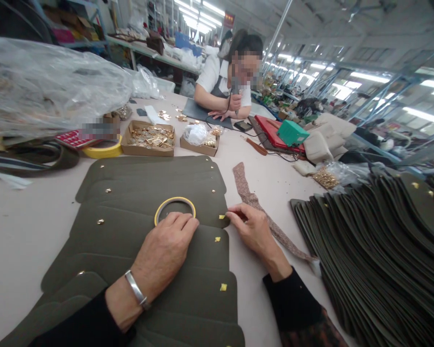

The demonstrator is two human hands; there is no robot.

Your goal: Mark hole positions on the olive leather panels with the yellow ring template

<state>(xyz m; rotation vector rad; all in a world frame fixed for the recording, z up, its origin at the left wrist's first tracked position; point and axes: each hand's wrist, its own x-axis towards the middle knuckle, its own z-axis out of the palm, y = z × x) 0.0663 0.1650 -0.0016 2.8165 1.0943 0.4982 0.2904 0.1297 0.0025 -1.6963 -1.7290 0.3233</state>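
Overlapping dark olive panels (130, 243) lie fanned in front of me, with gold studs along both sides. My left hand (168, 246) is closed on a roll of yellow tape (175, 199), held just over the panels. At the panels' right edge, my right hand (249, 224) has thumb and forefinger pinched by a small yellow tape piece (222, 217); whether the fingers hold the panel's edge or tape is too small to tell. Two more tape pieces, including a lower one (223, 287), sit down the same edge. A speckled brown strip (244, 183) passes behind my right hand.
A tall row of olive panels (369, 241) stands at right. Cardboard boxes of gold hardware (148, 138) sit beyond the fanned panels. Across the table a co-worker (220, 82) leans over a dark mat. A green box (292, 133) and plastic bags (50, 77) lie around.
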